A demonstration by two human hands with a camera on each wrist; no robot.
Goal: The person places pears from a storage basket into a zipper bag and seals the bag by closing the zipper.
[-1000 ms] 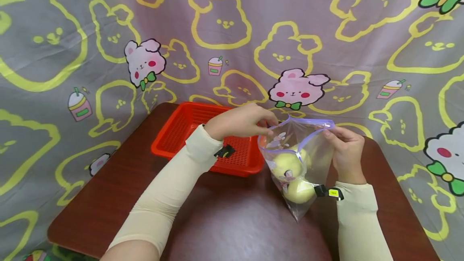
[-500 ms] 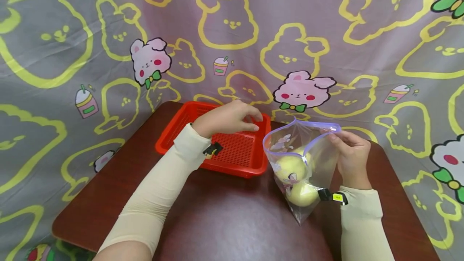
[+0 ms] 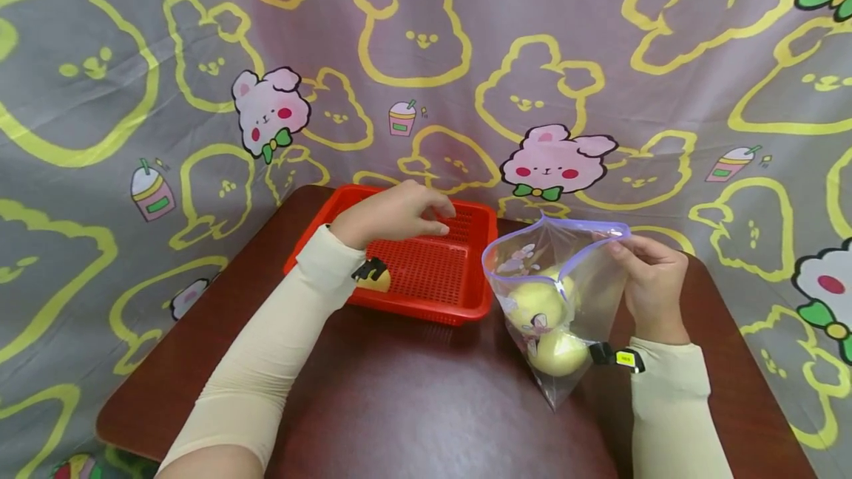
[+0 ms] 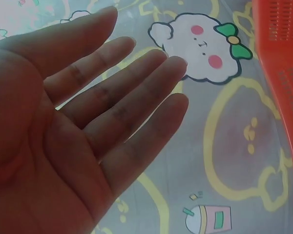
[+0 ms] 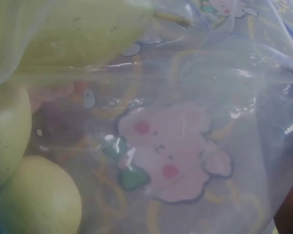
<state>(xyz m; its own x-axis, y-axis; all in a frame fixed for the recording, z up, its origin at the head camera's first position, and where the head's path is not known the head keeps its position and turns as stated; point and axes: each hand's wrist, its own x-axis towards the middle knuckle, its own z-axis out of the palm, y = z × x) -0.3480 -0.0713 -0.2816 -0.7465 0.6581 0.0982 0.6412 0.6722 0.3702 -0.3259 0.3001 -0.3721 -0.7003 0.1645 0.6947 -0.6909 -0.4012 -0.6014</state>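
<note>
My right hand point(image 3: 655, 276) pinches the purple-rimmed mouth of a clear zip bag point(image 3: 595, 294) at its right corner. The bag hangs with its mouth open, and several yellow-green pears point(image 3: 560, 352) sit inside. Through the film in the right wrist view, one pear point(image 5: 73, 39) shows a short stem. My left hand point(image 3: 396, 214) is over the red plastic basket point(image 3: 478, 310), holding nothing, and its loosely spread fingers point(image 4: 141, 146) show in the left wrist view. Another yellow fruit point(image 3: 375, 279) lies in the basket, partly hidden by the left wrist's camera.
Basket and bag are over a dark reddish-brown table point(image 3: 413, 390) with rounded corners. A grey curtain point(image 3: 439, 13) with yellow bear outlines and pink rabbit faces hangs right behind and beside it.
My left hand has left the bag's mouth and moved leftward over the basket. The yellow fruit in the basket has come into sight. My right hand keeps its pinch on the bag.
</note>
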